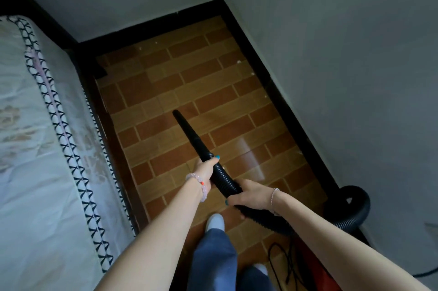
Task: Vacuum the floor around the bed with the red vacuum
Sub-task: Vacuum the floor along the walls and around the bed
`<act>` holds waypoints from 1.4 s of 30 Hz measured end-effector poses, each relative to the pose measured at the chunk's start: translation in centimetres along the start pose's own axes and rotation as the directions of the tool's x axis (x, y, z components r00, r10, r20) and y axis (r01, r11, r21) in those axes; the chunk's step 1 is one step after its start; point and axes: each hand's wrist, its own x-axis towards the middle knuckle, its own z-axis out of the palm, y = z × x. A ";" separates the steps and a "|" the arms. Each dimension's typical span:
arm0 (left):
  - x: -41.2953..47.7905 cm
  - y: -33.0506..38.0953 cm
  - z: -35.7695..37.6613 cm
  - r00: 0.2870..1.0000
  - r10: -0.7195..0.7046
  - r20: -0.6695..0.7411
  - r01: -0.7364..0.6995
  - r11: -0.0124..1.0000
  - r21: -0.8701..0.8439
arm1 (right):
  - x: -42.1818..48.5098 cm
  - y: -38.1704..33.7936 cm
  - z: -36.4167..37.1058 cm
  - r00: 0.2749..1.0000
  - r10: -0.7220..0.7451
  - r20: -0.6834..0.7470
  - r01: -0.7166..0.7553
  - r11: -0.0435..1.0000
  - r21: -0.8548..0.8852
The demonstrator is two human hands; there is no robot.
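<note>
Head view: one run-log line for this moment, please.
left grip holds hose behind nozzle | right grip holds hose further back | nozzle aimed at floor between bed and wall | white specks near right baseboard

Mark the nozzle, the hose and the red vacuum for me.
nozzle point(188, 134): head view, middle of the tapered black tube.
hose point(225, 178): head view, ribbed stretch just behind the nozzle.
vacuum point(320, 274): head view, visible strip of the red body, low right.
</note>
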 end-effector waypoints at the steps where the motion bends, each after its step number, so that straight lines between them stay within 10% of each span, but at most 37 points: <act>1: 0.1 0.3 -0.2 1.000 0.005 0.012 -0.005 1.000 0.006 | 0.2 -0.3 -0.1 1.000 -0.005 -0.006 0.005 1.000 0.020; 22: 3.9 4.3 13.5 0.970 -0.175 0.167 0.145 0.974 0.174 | 1.0 2.3 -10.3 1.000 -0.015 0.000 0.012 0.770 0.638; 42: 10.0 7.8 26.6 0.967 -0.196 0.164 0.022 0.705 0.709 | 3.5 3.2 -21.1 1.000 0.010 -0.004 -0.003 0.638 0.770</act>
